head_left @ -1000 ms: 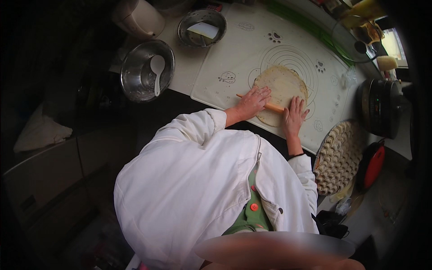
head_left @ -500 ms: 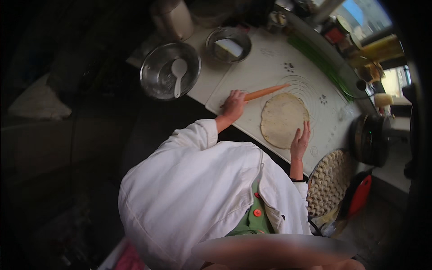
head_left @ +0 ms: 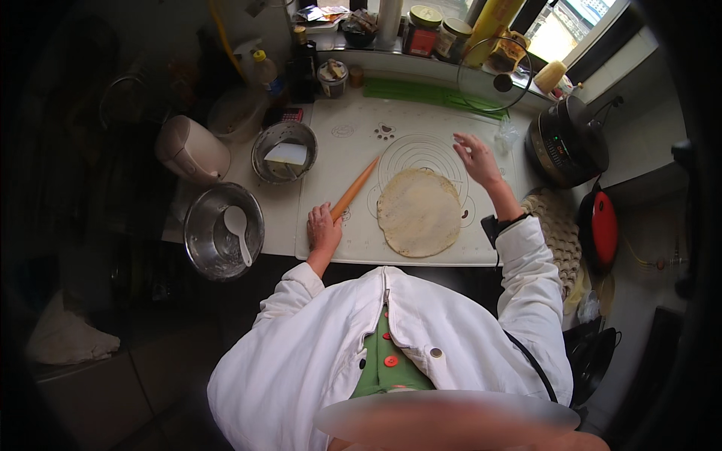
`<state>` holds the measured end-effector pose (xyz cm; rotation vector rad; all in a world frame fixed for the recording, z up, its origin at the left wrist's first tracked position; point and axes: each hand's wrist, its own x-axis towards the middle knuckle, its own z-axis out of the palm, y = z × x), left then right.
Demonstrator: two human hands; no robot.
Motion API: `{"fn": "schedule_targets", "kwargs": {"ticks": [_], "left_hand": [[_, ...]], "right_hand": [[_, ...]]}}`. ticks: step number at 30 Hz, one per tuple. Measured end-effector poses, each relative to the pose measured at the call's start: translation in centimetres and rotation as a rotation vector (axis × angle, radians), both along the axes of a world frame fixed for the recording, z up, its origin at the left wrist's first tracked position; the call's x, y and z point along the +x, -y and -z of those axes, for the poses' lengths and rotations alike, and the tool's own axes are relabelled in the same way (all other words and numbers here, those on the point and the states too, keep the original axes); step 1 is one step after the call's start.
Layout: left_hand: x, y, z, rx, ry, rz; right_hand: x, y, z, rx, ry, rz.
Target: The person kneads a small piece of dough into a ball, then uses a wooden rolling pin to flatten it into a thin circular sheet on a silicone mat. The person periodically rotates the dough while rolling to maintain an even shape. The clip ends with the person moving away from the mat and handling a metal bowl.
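A flat round of rolled dough (head_left: 420, 213) lies on a white pastry mat (head_left: 353, 248) printed with rings and paw marks. To its left rests a tapered wooden rolling pin (head_left: 355, 189), slanting away toward the dough's far side. My left hand (head_left: 323, 228) is closed over the near end of the pin. Beyond the dough's right edge, my right hand (head_left: 477, 158) is held over the mat with fingers apart and nothing in them. That hand does not touch the dough.
At left stand a steel bowl (head_left: 192, 233) with a white spoon and a second bowl (head_left: 259, 146) holding a white scraper. A dark electric cooker (head_left: 565, 143) sits at right, above a woven round mat (head_left: 555, 233). Jars, a green strip (head_left: 421, 96) and a glass lid (head_left: 468, 69) line the back.
The whole view has turned and shifted. My right hand has gone from the dough's near right edge to beyond its far right side. My left hand stays on the rolling pin.
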<state>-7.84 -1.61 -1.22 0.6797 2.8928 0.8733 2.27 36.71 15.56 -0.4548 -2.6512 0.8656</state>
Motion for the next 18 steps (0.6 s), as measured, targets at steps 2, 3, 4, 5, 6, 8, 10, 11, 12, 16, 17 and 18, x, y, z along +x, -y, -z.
{"fn": "schedule_targets", "kwargs": {"ticks": [2,3,4,5,6,8,10,11,12,16,17,18], "left_hand": [[-0.2,-0.1,-0.1,-0.025,0.027,-0.015],[-0.3,-0.1,-0.2,-0.051,0.042,-0.01],[-0.4,-0.1,-0.3,-0.042,0.04,-0.01],[-0.4,-0.2,-0.5,-0.04,0.043,-0.022],[-0.4,-0.3,-0.8,-0.048,0.062,-0.034],[-0.2,-0.5,-1.4,-0.095,0.076,-0.051],[0.1,-0.8,-2.1,-0.141,0.092,-0.082],[0.4,-0.9,-2.5,-0.161,0.091,-0.103],[0.7,-1.0,-2.8,-0.177,0.069,-0.121],[1.7,-0.9,-3.8,-0.157,0.038,-0.183],[2.0,-0.8,-3.9,-0.148,0.026,-0.196],[2.3,-0.6,-4.1,-0.139,0.017,-0.209]], "right_hand": [[-2.9,-3.8,-1.8,0.003,-0.108,0.021],[-4.6,-6.0,-2.7,-0.036,-0.084,0.057],[-6.4,-8.2,-3.5,-0.073,-0.085,0.065],[-8.3,-10.4,-4.4,-0.033,-0.113,0.065],[-10.2,-12.4,-5.0,-0.012,-0.112,0.107],[-13.6,-15.9,-6.1,0.013,-0.171,0.144],[-16.8,-18.8,-6.8,0.053,-0.221,0.163],[-18.4,-20.1,-7.2,0.116,-0.188,0.183],[-19.6,-21.1,-7.0,0.196,-0.203,0.197],[-24.9,-24.9,-6.3,0.456,-0.172,0.226],[-25.8,-25.6,-5.9,0.456,-0.16,0.201],[-26.8,-26.2,-5.4,0.45,-0.105,0.211]]}}
